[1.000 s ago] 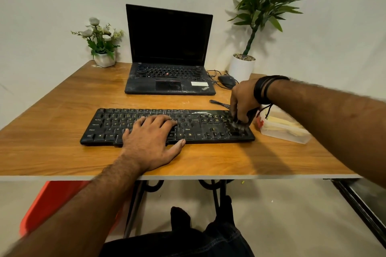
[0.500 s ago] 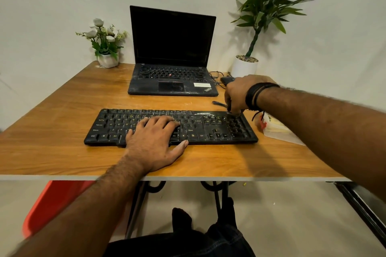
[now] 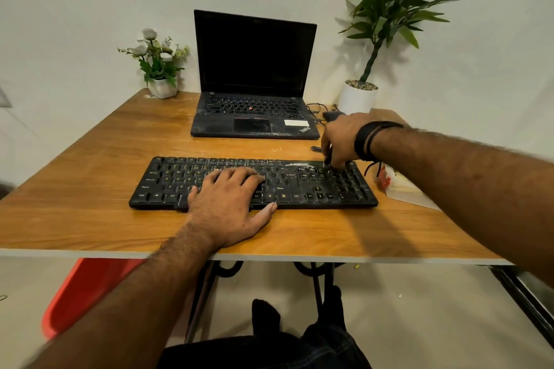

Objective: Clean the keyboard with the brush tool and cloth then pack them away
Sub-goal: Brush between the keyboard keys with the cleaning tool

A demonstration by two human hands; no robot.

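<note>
Keyboard (image 3: 299, 186): black, lying flat near the front edge of the surface, long side parallel to that edge; pale marks show on its upper right part.
Left hand (image 3: 230, 204): laid flat on the middle keys, fingers straight and spread, thumb along the front rim; grasping nothing.
Right hand (image 3: 341, 138): over the far right corner of the keyboard, fingers curled downward around a thin dark brush (image 3: 327, 161) whose tip meets the keys; most of the tool is hidden by the fingers.
Wrist: dark bands (image 3: 367, 141) on the right wrist, a cord hanging from them.
Box (image 3: 403, 189): clear container just right of the keyboard, partly hidden by the right forearm; contents cannot be told.
Laptop (image 3: 254, 84): open, screen dark, standing behind the keyboard, apart from it.
Mouse (image 3: 331, 115): dark, beside the laptop's right corner, with cables.
Plants: small flower pot (image 3: 163, 87) at the far left corner; tall plant (image 3: 358, 97) in a white pot at the far right.
Surface (image 3: 90, 189): wood-grain top with a pale edge.
</note>
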